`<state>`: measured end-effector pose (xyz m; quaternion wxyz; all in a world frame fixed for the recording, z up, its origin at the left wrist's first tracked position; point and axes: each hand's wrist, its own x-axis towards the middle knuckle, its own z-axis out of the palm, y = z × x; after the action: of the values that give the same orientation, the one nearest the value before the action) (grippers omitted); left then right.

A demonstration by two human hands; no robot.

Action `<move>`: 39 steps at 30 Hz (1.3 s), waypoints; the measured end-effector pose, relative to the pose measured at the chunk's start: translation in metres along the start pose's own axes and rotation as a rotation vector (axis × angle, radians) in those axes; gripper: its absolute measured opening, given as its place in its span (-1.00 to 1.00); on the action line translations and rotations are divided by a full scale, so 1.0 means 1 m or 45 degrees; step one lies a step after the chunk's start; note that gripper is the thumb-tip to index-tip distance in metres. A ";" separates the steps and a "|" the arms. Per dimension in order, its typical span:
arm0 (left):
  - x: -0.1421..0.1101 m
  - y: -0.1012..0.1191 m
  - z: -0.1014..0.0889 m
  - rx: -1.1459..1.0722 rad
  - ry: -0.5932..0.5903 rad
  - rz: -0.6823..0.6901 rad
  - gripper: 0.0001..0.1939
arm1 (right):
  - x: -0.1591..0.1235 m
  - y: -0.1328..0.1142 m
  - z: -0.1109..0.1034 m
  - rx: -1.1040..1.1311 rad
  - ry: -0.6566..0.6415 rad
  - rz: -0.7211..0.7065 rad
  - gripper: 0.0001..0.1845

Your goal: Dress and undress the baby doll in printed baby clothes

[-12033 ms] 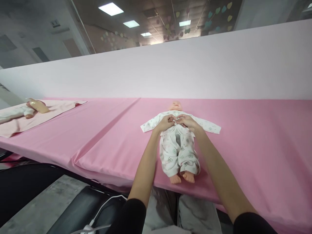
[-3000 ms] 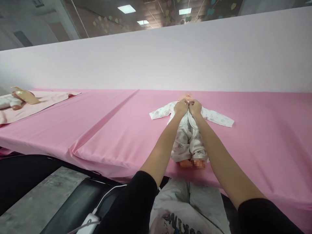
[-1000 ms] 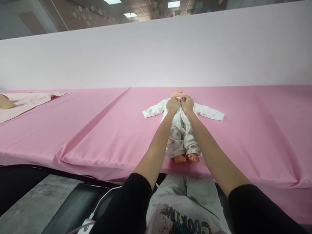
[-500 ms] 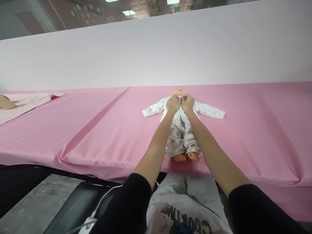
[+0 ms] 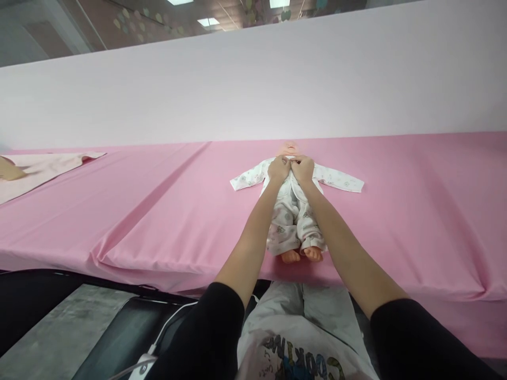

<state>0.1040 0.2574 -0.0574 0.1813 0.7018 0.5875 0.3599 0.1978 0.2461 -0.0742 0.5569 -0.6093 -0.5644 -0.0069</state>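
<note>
A baby doll lies on its back on the pink cover, feet toward me and head at the far side. It wears a white patterned baby shirt, sleeves spread out to both sides, and patterned trousers. My left hand and my right hand meet at the shirt's neckline, just below the doll's chin. Fingers of both are pinched on the shirt's front edges. Lower down, the shirt front hangs apart. Any fastener between the fingertips is too small to make out.
A pale cloth lies at the far left with a tan object on it. A white wall rises behind the table. Below the left front edge are a black seat and a white cable with a small white box.
Both hands stay at the neckline, with only slight finger movement. The whole view has shifted a little; the doll and shirt lie as before.
</note>
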 end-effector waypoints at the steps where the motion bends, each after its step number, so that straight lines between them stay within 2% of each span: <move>1: 0.000 -0.001 0.000 -0.010 -0.001 0.003 -0.79 | 0.000 0.000 0.000 -0.010 -0.012 -0.004 -0.68; 7: 0.003 -0.004 0.000 -0.045 0.015 0.020 -0.74 | -0.002 -0.007 -0.002 -0.139 -0.082 -0.017 -0.68; 11: 0.002 -0.004 0.000 -0.048 0.020 0.024 -0.75 | -0.004 -0.012 -0.003 -0.198 -0.087 0.050 -0.68; 19: 0.002 -0.005 0.000 -0.064 0.024 0.037 -0.75 | -0.004 -0.011 -0.005 -0.202 -0.101 0.025 -0.66; 29: 0.005 -0.009 0.001 -0.129 0.017 0.012 -0.75 | -0.006 -0.020 -0.011 -0.293 -0.217 0.045 -0.64; 36: 0.006 -0.011 0.001 -0.136 -0.004 0.028 -0.76 | -0.005 -0.016 -0.004 -0.312 -0.175 0.011 -0.65; 39: 0.005 -0.010 0.000 -0.134 0.005 0.048 -0.76 | -0.005 -0.012 -0.001 -0.268 -0.083 0.014 -0.64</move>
<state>0.0975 0.2646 -0.0631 0.2100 0.7015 0.5549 0.3948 0.1880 0.2390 -0.0689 0.4713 -0.6673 -0.5750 -0.0432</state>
